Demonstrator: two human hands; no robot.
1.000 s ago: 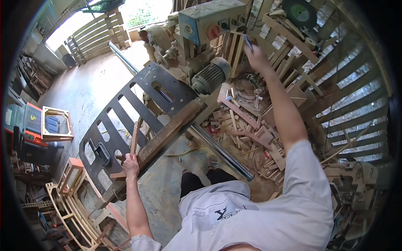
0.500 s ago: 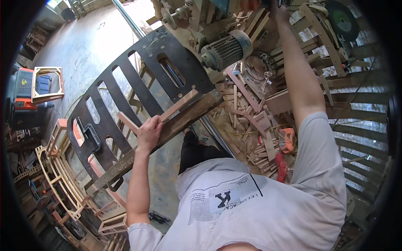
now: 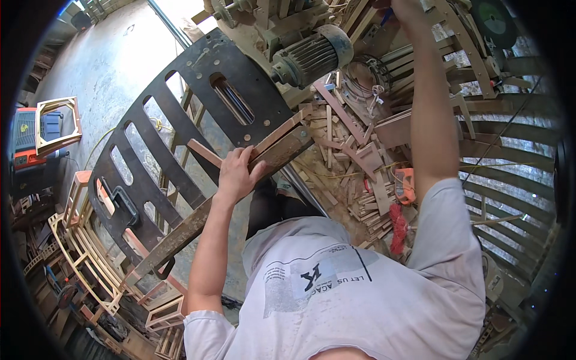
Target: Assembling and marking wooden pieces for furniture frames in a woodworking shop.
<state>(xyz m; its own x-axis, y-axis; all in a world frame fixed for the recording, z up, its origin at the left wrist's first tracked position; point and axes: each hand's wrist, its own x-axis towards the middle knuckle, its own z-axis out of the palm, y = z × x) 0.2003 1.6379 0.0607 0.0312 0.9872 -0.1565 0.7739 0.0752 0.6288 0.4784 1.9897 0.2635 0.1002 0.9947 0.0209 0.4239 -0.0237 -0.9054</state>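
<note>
My left hand (image 3: 240, 171) is closed over a pair of wooden strips (image 3: 281, 133) that meet at an angle under my fingers. The longer strip lies along the rusty metal fence (image 3: 180, 236) at the near edge of a dark slotted metal plate (image 3: 198, 72). The shorter strip (image 3: 205, 152) points away to the left over the plate. My right arm stretches far up to the top edge, where my right hand (image 3: 410, 13) is partly cut off. Beside it shows a small blue thing (image 3: 387, 16); the fingers are too hidden to read.
A grey electric motor (image 3: 315, 56) sits beyond the plate's right end. Wood offcuts (image 3: 366, 204) litter the floor on the right, near an orange tool (image 3: 405, 185) and a red brush-like bundle (image 3: 396, 228). A black clamp (image 3: 125, 207) sits on the plate; wooden frames (image 3: 75, 252) stand at left.
My left hand has moved right with the wooden strips, and the longer one now lies against the fence. The right hand stays high, further out of the picture. The whole view has shifted slightly.
</note>
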